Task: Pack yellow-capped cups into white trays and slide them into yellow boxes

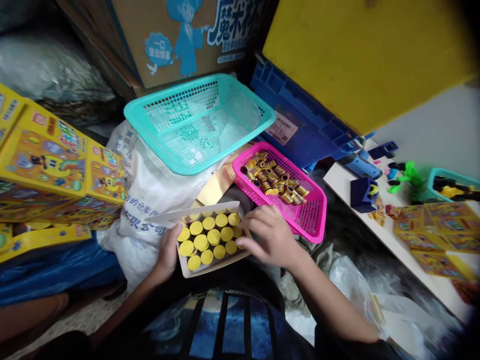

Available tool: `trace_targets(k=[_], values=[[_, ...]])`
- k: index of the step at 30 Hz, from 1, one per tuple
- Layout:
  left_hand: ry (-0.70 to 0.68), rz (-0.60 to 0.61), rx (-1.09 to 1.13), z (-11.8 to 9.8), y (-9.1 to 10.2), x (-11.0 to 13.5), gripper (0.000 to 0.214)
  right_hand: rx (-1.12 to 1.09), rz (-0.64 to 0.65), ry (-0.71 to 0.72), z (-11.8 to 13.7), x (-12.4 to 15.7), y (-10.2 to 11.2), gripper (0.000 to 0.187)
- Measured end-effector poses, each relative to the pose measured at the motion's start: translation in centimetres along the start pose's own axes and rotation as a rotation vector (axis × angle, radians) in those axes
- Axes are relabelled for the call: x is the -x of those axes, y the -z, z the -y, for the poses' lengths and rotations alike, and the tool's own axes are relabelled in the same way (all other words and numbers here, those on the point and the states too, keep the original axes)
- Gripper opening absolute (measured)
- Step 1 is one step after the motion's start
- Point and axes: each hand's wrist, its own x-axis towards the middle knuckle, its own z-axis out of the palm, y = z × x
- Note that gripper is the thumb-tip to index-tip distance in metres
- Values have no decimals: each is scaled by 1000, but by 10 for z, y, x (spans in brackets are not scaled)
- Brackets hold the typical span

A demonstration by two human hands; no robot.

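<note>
My left hand (167,256) grips the left side of an open-topped carton (204,270) on my lap. Rows of small round tubs with yellow lids (213,237) fill the carton, and a few sit higher than the others. Its white flap stands up at the far side. Over the carton's right edge is my right hand (270,234), fingers apart and slightly bent, thumb near the lids at that end. I see nothing held in it. Just beyond that hand, a pink basket (318,210) holds many small yellow-and-brown tubs (275,177).
A turquoise basket (176,170) rests on a white sack (144,200). Printed yellow boxes (48,160) are stacked at left. Behind stand a brown carton (138,30) and a blue crate (300,117). At right, a white table (378,230) carries more yellow boxes and small items.
</note>
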Motion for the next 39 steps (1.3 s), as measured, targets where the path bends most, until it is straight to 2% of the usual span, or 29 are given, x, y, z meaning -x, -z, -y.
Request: trace_targets(k=[1,3,5,6,8,10,12,15,17,21,23,26,30,32,36,39], values=[[-9,0,7,0,1,-1,52,-14,-70,-80,-13,-1,7,29],[-25,-10,17,2,2,-3,50,40,-115,-372,-48,-7,18,34],[-37,-10,18,4,4,-6,49,119,-9,-712,-87,-18,19,31],[-40,-7,19,6,4,-8,50,134,66,-824,-104,-25,15,27],[-44,2,12,8,5,-9,50,124,172,-889,-130,-35,4,23],[-50,10,5,9,5,-9,51,94,182,-825,-142,-41,-9,30],[-61,14,-3,8,4,-7,51,53,167,-768,-143,-42,-16,34],[-80,-6,-5,4,1,-5,52,-31,140,-724,-135,-31,-6,37],[-87,-22,-11,1,0,-5,53,-244,73,-710,-126,-18,7,41],[-75,-17,-10,0,0,-6,54,-861,-190,-665,-98,12,30,49],[-75,-12,-5,1,0,-7,52,-935,-201,-618,-78,23,40,46],[-94,1,-7,3,0,-6,49,-837,-98,-467,-45,28,56,38],[-107,22,-4,7,1,-6,47,-477,111,-195,-10,19,65,27],[-106,24,-5,8,3,-7,46,-292,207,-90,1,9,57,23],[-107,41,-4,9,4,-8,44,42,418,35,11,-11,21,9],[-117,18,-29,7,2,-5,46,210,456,77,11,-18,1,10]])
